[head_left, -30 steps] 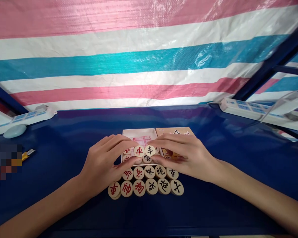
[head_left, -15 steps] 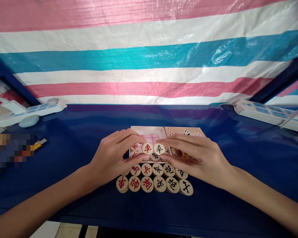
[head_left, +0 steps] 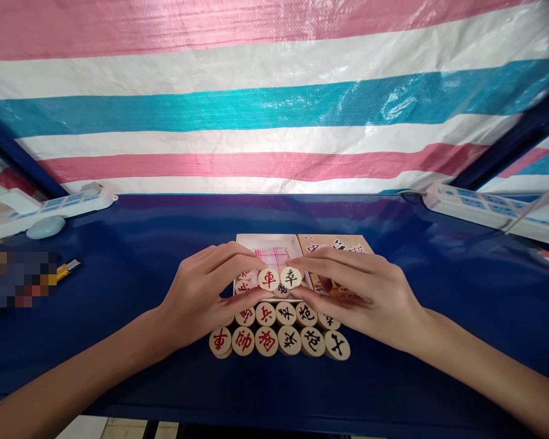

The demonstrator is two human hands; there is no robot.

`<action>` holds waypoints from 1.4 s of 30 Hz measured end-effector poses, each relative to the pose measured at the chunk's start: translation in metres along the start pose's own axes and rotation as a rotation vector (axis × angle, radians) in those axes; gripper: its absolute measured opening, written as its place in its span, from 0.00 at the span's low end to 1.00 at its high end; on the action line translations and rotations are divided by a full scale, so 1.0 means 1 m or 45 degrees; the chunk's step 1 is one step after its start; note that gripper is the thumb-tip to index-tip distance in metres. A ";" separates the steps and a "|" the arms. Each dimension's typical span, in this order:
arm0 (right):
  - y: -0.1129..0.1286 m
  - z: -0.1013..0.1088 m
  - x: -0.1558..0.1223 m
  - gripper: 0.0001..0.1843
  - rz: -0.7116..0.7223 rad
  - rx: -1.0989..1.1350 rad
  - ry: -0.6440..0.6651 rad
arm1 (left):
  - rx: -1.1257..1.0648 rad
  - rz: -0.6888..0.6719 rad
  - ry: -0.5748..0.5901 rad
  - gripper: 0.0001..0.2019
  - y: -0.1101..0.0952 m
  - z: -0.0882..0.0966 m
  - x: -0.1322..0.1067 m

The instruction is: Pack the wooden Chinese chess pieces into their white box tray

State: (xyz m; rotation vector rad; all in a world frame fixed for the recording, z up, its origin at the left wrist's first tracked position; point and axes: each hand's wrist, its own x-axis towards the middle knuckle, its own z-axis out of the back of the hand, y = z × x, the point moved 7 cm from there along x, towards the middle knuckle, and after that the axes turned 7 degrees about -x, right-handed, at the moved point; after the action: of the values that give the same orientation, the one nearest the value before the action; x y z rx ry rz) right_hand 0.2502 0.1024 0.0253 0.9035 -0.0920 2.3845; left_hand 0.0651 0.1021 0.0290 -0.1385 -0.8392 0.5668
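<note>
Round wooden chess pieces (head_left: 279, 340) with red and black characters lie in rows on the blue table (head_left: 119, 268). Behind them stands an open white box (head_left: 265, 245) with a red-lined sheet inside, and its lid (head_left: 336, 247) lies to the right. My left hand (head_left: 201, 296) pinches a red-marked piece (head_left: 268, 279) over the box. My right hand (head_left: 361, 289) pinches a black-marked piece (head_left: 293, 277) beside it. The two pieces touch edge to edge. More pieces lie under them in the box, partly hidden by my fingers.
A white power strip (head_left: 50, 204) and a pale oval object (head_left: 46, 227) lie at the far left. A small yellow-and-silver item (head_left: 66, 270) rests beside a blurred patch. Another power strip (head_left: 485, 207) with a cable sits at the far right. A striped tarp (head_left: 274, 103) hangs behind the table.
Both hands stay pinched on the same two pieces over the box. The view has shifted slightly; the hands and pieces hold their places relative to the box.
</note>
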 end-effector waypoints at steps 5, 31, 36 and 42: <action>-0.002 0.001 0.002 0.18 -0.072 -0.047 0.013 | -0.006 0.051 0.006 0.09 0.004 0.000 0.001; -0.018 -0.028 0.007 0.21 -0.153 -0.018 0.380 | 0.070 0.344 0.315 0.11 0.041 -0.020 -0.001; -0.020 -0.023 0.007 0.22 -0.178 -0.080 0.330 | 0.047 0.323 0.280 0.11 0.042 -0.015 0.002; -0.007 0.011 0.016 0.17 -0.195 -0.141 0.124 | 0.117 0.374 -0.115 0.07 0.026 0.042 0.016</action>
State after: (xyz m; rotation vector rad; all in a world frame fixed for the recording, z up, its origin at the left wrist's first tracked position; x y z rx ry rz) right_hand 0.2510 0.1138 0.0430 0.7155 -0.1114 2.2533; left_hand 0.0317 0.1282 0.0590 -0.1539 -0.8847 0.8919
